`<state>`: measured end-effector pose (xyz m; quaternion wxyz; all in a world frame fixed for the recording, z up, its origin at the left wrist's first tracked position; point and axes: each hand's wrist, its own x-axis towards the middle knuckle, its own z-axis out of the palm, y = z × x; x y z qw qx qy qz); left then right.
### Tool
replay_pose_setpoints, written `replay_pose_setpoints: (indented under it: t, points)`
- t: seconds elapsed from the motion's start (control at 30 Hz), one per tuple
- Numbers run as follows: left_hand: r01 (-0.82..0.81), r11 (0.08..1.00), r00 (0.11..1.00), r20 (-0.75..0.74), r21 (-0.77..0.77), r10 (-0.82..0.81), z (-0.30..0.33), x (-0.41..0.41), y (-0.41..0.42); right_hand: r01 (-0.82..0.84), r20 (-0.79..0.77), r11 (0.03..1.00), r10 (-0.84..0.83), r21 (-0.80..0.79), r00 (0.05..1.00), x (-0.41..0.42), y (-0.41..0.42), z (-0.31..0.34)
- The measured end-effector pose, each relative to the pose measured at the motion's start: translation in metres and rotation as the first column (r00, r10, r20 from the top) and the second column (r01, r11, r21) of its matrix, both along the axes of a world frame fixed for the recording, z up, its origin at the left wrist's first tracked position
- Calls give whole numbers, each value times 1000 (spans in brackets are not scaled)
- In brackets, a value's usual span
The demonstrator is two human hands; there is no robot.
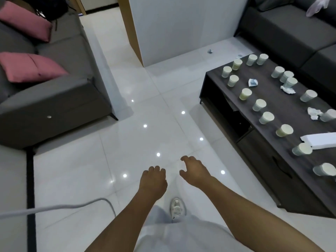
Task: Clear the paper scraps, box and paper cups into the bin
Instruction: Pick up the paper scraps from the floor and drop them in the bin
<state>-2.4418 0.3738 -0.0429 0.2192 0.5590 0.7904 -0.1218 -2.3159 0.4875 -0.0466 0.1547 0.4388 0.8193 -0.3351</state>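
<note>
Several paper cups, such as one near the front edge, stand scattered over the dark coffee table on the right. Crumpled paper scraps lie among them. A flat white box rests at the table's right side. Two small scraps lie on the floor beyond the table. My left hand hangs over the floor with fingers curled, holding nothing. My right hand is beside it, fingers apart and empty. No bin is in view.
A grey sofa with pink cushions stands at left, another dark sofa behind the table. A white partition rises ahead. A white cable crosses the glossy tiled floor at lower left. My shoe is below the hands.
</note>
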Motion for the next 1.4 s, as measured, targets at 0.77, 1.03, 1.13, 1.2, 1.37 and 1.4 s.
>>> replay_pose_setpoints:
  t: [0.77, 1.03, 1.13, 1.2, 1.37, 1.4]
  points:
    - [126, 992, 991, 36, -12, -126, 8, -300, 465, 201, 27, 979, -201, -20, 979, -263, 419, 1]
    - [143, 990, 987, 77, -19, -141, -4, -340, 652, 272, 80, 961, -267, -51, 960, -291, 601, -19]
    - [157, 987, 985, 71, -36, -155, -3, -353, 724, 275, 79, 959, -270, -61, 960, -304, 677, -20]
    - [147, 989, 987, 71, -34, -144, -1, -363, 772, 286, 65, 956, -282, -64, 957, -314, 727, -19]
    - [152, 987, 986, 77, -52, -147, -1, -382, 873, 323, 33, 943, -321, -77, 947, -334, 825, -21]
    - [163, 985, 985, 70, -54, -159, 1, -382, 879, 313, 41, 947, -310, -75, 950, -336, 830, -19]
